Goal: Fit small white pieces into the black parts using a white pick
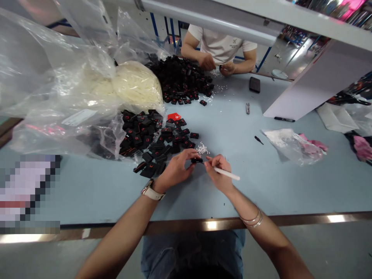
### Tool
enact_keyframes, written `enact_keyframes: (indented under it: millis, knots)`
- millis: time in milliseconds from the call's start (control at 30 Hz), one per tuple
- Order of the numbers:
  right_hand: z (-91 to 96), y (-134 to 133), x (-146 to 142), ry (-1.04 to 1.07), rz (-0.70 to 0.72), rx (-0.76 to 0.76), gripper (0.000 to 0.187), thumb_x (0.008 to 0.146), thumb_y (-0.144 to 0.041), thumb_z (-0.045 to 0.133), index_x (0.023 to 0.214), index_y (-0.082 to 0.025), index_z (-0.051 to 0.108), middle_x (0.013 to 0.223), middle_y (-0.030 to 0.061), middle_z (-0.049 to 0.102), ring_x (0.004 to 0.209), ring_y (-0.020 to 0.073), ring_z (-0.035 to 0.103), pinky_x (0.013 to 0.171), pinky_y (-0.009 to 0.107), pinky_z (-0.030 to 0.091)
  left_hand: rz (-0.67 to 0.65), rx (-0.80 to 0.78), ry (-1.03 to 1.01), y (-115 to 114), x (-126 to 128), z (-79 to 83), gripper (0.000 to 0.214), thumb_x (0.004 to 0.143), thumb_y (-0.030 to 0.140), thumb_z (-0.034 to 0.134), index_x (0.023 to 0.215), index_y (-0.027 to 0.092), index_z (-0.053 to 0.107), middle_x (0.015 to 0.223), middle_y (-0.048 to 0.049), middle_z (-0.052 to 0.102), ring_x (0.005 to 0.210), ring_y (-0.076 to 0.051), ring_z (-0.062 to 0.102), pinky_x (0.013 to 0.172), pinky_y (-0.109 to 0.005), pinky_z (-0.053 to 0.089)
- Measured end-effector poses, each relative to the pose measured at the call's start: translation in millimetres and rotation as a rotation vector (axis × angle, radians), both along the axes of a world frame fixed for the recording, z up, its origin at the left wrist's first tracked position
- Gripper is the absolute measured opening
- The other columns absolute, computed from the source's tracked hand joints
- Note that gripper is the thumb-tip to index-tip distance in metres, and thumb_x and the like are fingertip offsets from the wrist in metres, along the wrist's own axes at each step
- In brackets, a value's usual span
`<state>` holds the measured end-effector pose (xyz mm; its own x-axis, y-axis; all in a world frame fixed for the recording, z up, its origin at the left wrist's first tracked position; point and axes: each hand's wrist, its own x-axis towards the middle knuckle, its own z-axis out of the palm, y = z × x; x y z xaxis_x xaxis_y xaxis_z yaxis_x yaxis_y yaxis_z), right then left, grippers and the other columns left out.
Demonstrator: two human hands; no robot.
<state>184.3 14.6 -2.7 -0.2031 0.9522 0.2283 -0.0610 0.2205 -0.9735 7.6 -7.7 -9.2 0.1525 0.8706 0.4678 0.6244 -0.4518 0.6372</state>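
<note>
Between the thumb and fingers of my left hand (178, 169) is a small black plastic part (197, 160), held just above the table. My right hand (218, 170) grips a thin white pen-like tool (228, 173), its tip pointing left at the black part. Whether the tip touches the part is too small to tell. Just beyond my fingertips lies a small heap of tiny white pieces (202, 148). Left of it spreads a pile of black plastic parts with red marks (148, 135), partly inside a clear bag.
Large clear plastic bags (58, 89) cover the left side, one with pale yellow pieces (138, 85). Across the table a co-worker (217, 48) handles a part beside a bigger black pile (183, 77). A plastic bag with pink cloth (296, 145) lies right, near a white panel (322, 77).
</note>
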Motion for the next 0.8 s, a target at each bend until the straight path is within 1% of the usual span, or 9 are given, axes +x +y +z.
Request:
enact_keyframes:
  millis: [100,200,300,367,533,700,800]
  knots:
    - [-0.5,-0.1,-2.1,-0.008,-0.006,-0.058,0.033,0.078,-0.038,0.066,0.065,-0.024,0.04,0.055,-0.0073,0.047,0.054,0.0104,0.05,0.088,0.039,0.054,-0.001,0.027,-0.007,-0.2,1.3,1.0,0.032,0.083,0.011,0.053,0.114,0.02,0.051,0.101,-0.0045,0.07,0.094,-0.017,0.071,0.082,-0.028,0.06]
    - [0.5,0.0,-3.3,0.012,-0.016,-0.095,0.036,0.077,-0.041,0.065,0.064,-0.024,0.036,0.054,-0.0074,0.044,0.05,0.0099,0.044,0.074,0.036,0.056,-0.013,0.028,-0.021,0.1,2.4,1.7,0.033,0.083,0.011,0.055,0.114,0.02,0.051,0.099,-0.0042,0.071,0.092,-0.018,0.072,0.081,-0.029,0.061]
    - [2.1,0.1,-4.1,0.012,-0.024,-0.103,0.037,0.076,-0.041,0.065,0.063,-0.025,0.034,0.054,-0.0071,0.043,0.048,0.0089,0.038,0.061,0.031,0.053,-0.025,0.028,-0.034,0.1,3.0,1.6,0.037,0.082,0.01,0.055,0.117,0.021,0.049,0.099,-0.0043,0.071,0.091,-0.018,0.072,0.08,-0.03,0.061]
    - [2.6,0.0,-4.2,-0.006,-0.034,-0.111,0.037,0.075,-0.041,0.064,0.062,-0.025,0.034,0.053,-0.0074,0.041,0.047,0.0085,0.036,0.055,0.028,0.05,-0.023,0.03,-0.033,-0.2,3.2,1.3,0.036,0.082,0.01,0.055,0.116,0.02,0.05,0.099,-0.0049,0.071,0.091,-0.018,0.072,0.081,-0.029,0.061]
    - [0.7,-0.3,-2.8,-0.063,-0.037,-0.123,0.036,0.073,-0.037,0.065,0.061,-0.024,0.034,0.053,-0.0068,0.042,0.049,0.0081,0.037,0.052,0.025,0.046,-0.027,0.006,-0.03,-1.0,3.6,1.7,0.035,0.082,0.01,0.054,0.115,0.02,0.05,0.1,-0.0059,0.071,0.092,-0.018,0.072,0.082,-0.029,0.061]
    - [-0.6,-1.4,-2.1,-0.067,-0.014,-0.107,0.033,0.074,-0.031,0.062,0.06,-0.024,0.034,0.051,-0.0082,0.036,0.048,0.0079,0.032,0.052,0.025,0.044,-0.045,0.027,-0.041,-0.3,3.7,0.4,0.036,0.082,0.011,0.053,0.116,0.019,0.046,0.101,-0.0061,0.071,0.091,-0.017,0.072,0.082,-0.029,0.06]
    - [1.0,-2.2,-2.6,-0.064,-0.005,-0.106,0.032,0.075,-0.031,0.061,0.06,-0.024,0.034,0.051,-0.0084,0.036,0.048,0.0077,0.031,0.052,0.025,0.043,-0.041,0.018,-0.037,0.1,3.0,-1.1,0.036,0.081,0.011,0.053,0.116,0.019,0.046,0.101,-0.0055,0.071,0.09,-0.017,0.072,0.082,-0.03,0.06]
